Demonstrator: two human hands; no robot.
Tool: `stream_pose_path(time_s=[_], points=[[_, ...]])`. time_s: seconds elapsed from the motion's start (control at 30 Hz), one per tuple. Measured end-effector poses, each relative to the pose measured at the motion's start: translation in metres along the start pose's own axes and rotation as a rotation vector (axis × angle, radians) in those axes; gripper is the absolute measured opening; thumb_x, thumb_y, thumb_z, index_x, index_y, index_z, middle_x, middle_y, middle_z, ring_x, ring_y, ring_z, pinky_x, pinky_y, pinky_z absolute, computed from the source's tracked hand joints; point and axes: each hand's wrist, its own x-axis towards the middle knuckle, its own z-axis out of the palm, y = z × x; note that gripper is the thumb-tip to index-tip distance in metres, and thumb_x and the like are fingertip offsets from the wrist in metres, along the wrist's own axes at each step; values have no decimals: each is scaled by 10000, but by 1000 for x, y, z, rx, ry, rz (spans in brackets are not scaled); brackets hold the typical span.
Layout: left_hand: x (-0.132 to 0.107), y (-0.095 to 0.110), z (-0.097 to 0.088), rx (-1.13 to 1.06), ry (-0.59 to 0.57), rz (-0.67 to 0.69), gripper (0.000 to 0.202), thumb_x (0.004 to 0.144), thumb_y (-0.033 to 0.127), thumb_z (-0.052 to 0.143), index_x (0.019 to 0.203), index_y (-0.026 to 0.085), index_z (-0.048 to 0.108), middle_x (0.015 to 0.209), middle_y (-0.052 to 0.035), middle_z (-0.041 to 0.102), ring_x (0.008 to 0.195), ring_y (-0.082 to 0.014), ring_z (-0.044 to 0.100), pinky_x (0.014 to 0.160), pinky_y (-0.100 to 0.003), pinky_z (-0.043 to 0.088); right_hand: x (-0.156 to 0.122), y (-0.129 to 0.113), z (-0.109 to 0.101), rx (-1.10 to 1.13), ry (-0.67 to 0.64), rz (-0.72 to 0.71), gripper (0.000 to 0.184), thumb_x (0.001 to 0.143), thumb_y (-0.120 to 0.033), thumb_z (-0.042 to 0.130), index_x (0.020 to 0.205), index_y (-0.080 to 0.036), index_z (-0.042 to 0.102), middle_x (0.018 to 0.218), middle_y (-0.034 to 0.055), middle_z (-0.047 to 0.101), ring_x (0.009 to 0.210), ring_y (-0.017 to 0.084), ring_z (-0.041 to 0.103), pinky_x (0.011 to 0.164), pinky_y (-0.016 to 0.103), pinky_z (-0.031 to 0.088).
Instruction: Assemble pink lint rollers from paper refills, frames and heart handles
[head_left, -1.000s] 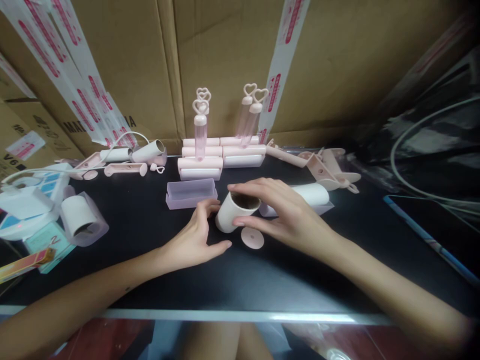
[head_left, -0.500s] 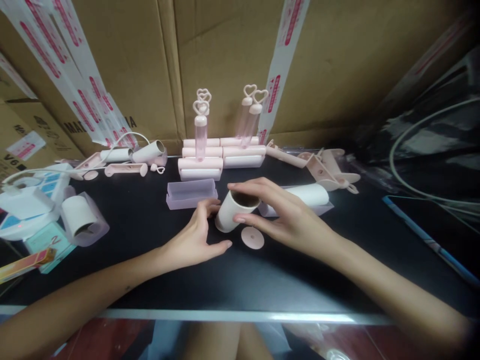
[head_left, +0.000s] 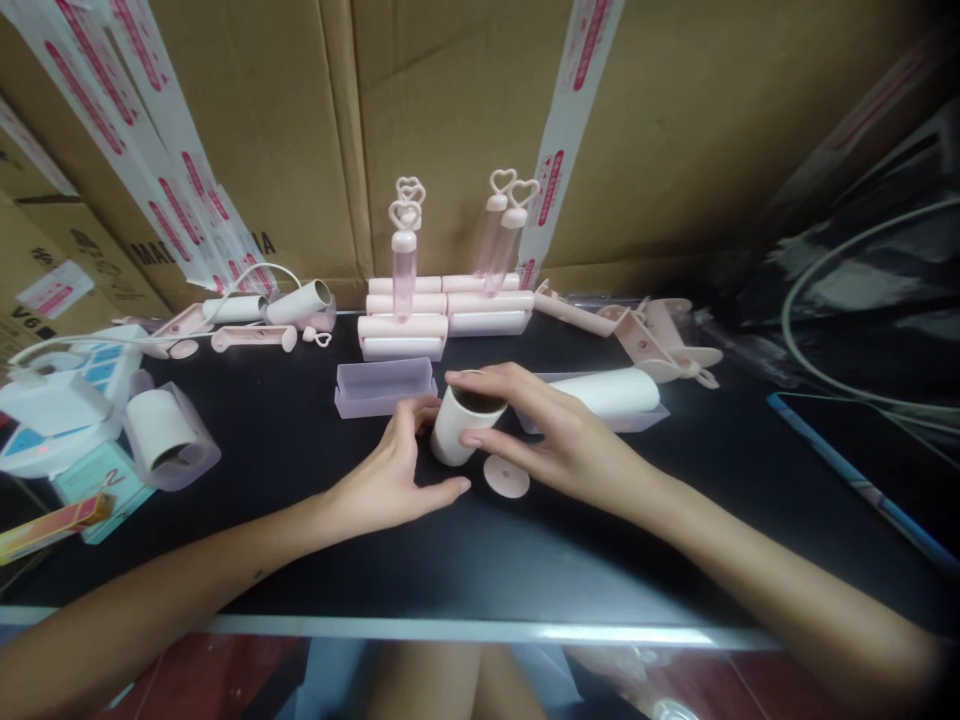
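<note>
A right hand [head_left: 551,422] grips a white, hollow cylindrical roll with a brown inner wall [head_left: 451,438] at the centre of the frame, its fingers over the upper rim and its thumb against the near side. The roll stands open end up on a black tabletop [head_left: 585,570], tilted slightly toward the right of the frame. A left hand [head_left: 379,475], loosely curled with its thumb spread away, waits at the roll's left side; whether its fingertips touch the wall cannot be told.

The roll looks light, its wall probably of paper wound on a cardboard core: fairly stiff along its length, yet likely to dent if squeezed hard at the open mouth. The smooth white surface may slide a little under dry fingers. Judged by its shape, the safest hold is around the middle of the body, thumb opposite fingers, with light pressure.

Just beside its base, right of centre, lies a flat, pale pink disc [head_left: 506,477]. A translucent lilac plastic box [head_left: 384,392] sits behind the left hand.
</note>
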Motion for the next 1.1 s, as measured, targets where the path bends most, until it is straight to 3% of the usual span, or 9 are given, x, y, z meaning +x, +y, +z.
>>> stream_pose_path(time_s=[0.17, 0.23, 0.3, 0.47, 0.67, 0.77, 0.93, 1.0, 1.1], points=[[-1, 9, -5, -15, 18, -8, 848, 688, 371, 735, 1353, 245, 223, 1410, -115, 372, 1312, -282, 367, 1086, -445, 318, -4, -14, -4, 127, -139, -1, 463, 883, -331, 542, 1314, -251, 392, 1216, 98, 551, 1083, 214, 554, 880, 341, 475], [-1, 10, -6, -34, -30, -22, 890, 679, 377, 743, 1387, 259, 217, 1397, -101, 411, 1308, -287, 376, 1090, -443, 306, -8, -17, -15, 98, -147, 81, 562, 852, -347, 576, 1332, -242, 304, 1219, 108, 532, 1061, 215, 566, 841, 328, 496], [-1, 10, -7, -76, -91, -55, 896, 697, 376, 729, 1408, 258, 197, 1311, -95, 509, 1248, -280, 451, 1075, -449, 322, -11, -16, -29, 4, -177, 190, 537, 806, -339, 611, 1255, -226, 339, 1114, 88, 555, 939, 201, 602, 767, 309, 513], [0, 12, -8, -57, -162, -112, 606, 748, 424, 667, 1266, 226, 421, 1174, -70, 591, 1076, -251, 562, 992, -424, 406, -13, -6, -45, -163, -489, 233, 210, 765, -305, 635, 941, -224, 553, 869, 25, 590, 739, 185, 605, 602, 272, 493], [0, 17, -9, -25, -157, -98, 518, 759, 430, 651, 1196, 215, 474, 1177, -65, 580, 1037, -238, 571, 966, -406, 419, -10, -5, -35, -212, -550, 232, 349, 722, -227, 676, 1057, -232, 577, 921, 40, 639, 810, 228, 631, 658, 309, 506], [0, 16, -8, -26, -150, -97, 545, 761, 438, 648, 1220, 212, 458, 1169, -67, 590, 1038, -241, 575, 967, -401, 421, -7, -8, -39, -139, -465, 219, 213, 769, -203, 626, 978, -231, 592, 835, 13, 646, 731, 195, 630, 611, 289, 507], [0, 12, -9, -15, -145, -69, 618, 759, 445, 649, 1279, 200, 421, 1232, -87, 571, 1123, -268, 540, 1002, -406, 400, -5, -18, -38, 110, 44, 47, 257, 818, -248, 624, 1071, -252, 576, 1100, 49, 626, 1023, 208, 594, 869, 327, 503], [0, 12, -9, -7, -136, -39, 653, 750, 433, 662, 1303, 205, 400, 1298, -93, 528, 1190, -286, 492, 1029, -419, 375, -5, -22, -30, 142, 81, -19, 301, 822, -217, 625, 1115, -266, 579, 1158, 55, 596, 1088, 204, 564, 916, 325, 485], [2, 12, -9, -8, -146, -20, 668, 746, 416, 668, 1312, 196, 389, 1325, -102, 503, 1212, -299, 473, 1036, -441, 364, -6, -26, -18, 88, 4, -44, 342, 859, -169, 573, 1185, -272, 577, 1218, 69, 545, 1142, 187, 526, 948, 315, 464]])
